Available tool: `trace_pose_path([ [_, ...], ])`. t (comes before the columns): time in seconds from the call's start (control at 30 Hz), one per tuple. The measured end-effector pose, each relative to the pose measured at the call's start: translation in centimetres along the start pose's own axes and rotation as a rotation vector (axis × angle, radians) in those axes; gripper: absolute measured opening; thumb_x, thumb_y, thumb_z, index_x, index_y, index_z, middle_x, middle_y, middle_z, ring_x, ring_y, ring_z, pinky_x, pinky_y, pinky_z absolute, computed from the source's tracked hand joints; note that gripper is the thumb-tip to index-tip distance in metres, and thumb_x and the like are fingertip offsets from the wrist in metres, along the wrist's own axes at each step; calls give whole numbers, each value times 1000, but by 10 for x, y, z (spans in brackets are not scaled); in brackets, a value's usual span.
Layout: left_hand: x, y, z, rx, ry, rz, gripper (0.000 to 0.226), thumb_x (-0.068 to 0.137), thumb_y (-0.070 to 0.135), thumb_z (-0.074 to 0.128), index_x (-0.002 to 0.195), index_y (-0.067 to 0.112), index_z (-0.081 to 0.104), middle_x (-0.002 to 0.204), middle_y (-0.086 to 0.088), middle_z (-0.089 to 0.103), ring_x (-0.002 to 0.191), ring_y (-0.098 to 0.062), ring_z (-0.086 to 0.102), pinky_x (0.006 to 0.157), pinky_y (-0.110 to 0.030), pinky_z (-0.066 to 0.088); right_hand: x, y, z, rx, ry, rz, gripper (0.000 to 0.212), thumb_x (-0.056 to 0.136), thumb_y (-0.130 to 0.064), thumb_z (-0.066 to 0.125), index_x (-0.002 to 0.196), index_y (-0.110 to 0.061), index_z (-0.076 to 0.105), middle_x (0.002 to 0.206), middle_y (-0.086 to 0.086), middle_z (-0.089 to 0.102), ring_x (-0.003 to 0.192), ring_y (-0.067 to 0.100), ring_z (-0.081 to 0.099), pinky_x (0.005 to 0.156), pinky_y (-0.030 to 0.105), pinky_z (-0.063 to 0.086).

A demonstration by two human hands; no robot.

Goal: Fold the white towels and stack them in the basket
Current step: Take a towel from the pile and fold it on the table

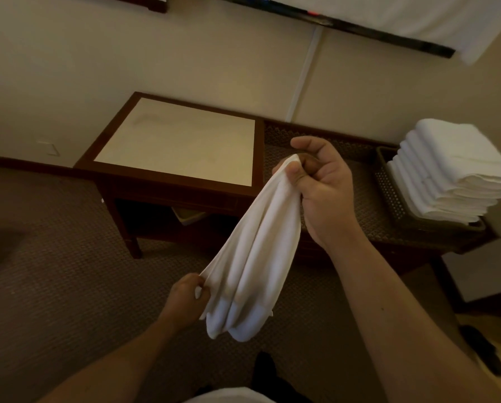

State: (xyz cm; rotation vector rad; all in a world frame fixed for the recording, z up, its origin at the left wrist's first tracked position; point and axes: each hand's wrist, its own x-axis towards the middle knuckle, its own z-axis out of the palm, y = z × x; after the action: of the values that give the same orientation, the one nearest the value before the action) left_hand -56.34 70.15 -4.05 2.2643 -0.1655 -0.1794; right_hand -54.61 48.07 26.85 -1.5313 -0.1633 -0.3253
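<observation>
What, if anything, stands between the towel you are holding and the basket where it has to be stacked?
Nothing visible blocks the way. The unfolded towel hangs in the air, pinched by the right hand and the left hand. The basket sits to the right on the woven bench, already holding a tall stack of folded towels, so this one goes on top.

Folded towels (453,170) stacked in basket (389,190) at right — table (173,141) left, w/ bench (359,210) btwn.
</observation>
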Motion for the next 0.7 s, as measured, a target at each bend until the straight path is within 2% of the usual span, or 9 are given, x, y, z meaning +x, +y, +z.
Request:
trace_pose_path([
  [0.17, 7, 12, -4, -72, 278, -104, 10, 93, 9, 66, 90, 12, 75, 88, 2, 68, 78, -8, 57, 71, -21, 39, 5, 2, -7, -10, 25, -8, 26, 96, 6, 54, 112, -14, 60, 83, 8, 72, 84, 25, 67, 85, 46, 57],
  [0.3, 29, 4, -29, 24, 306, -167, 12, 92, 8, 64, 90, 7, 76, 84, -6, 70, 76, -20, 60, 76, -33, 42, 12, 10, -20, -74, 81, -27, 24, 95, 0, 59, 114, -14, 60, 90, 15, 72, 87, 28, 69, 88, 49, 57],
  [0.37, 44, -4, -44, 83, 306, -223, 16, 91, 8, 62, 96, 7, 77, 84, -8, 73, 80, -29, 66, 89, -40, 48, 13, 17, -24, -105, 114, -36, 23, 95, 2, 59, 113, -13, 60, 91, 13, 74, 87, 27, 71, 85, 44, 58],
  [0.43, 57, -4, -59, 115, 310, -255, 17, 90, 6, 60, 96, 7, 76, 80, -8, 71, 81, -32, 67, 96, -44, 47, 15, 27, -26, -123, 170, -36, 21, 95, 3, 59, 110, -12, 61, 88, 8, 75, 85, 23, 72, 79, 36, 57],
  [0.5, 66, -3, -76, 134, 313, -226, 14, 89, 3, 59, 90, 7, 73, 71, -4, 65, 72, -30, 64, 90, -43, 49, 18, 38, -30, -201, 260, -33, 20, 96, 1, 60, 107, -15, 63, 86, 0, 74, 83, 14, 71, 75, 27, 56],
  [0.6, 74, -4, -108, 187, 303, -126, 14, 90, 2, 58, 80, 10, 63, 64, -4, 58, 58, -21, 55, 62, -35, 46, 19, 59, -49, -401, 415, -36, 19, 98, -8, 62, 111, -20, 65, 94, -9, 72, 89, 3, 69, 78, 20, 55],
  [0.7, 89, -7, -139, 259, 209, 3, 17, 92, 5, 56, 79, 15, 60, 70, -3, 56, 63, -17, 53, 58, -35, 42, 16, 89, -71, -507, 561, 7, 27, 100, -13, 60, 126, -18, 64, 117, -2, 69, 109, 8, 65, 93, 25, 54],
])
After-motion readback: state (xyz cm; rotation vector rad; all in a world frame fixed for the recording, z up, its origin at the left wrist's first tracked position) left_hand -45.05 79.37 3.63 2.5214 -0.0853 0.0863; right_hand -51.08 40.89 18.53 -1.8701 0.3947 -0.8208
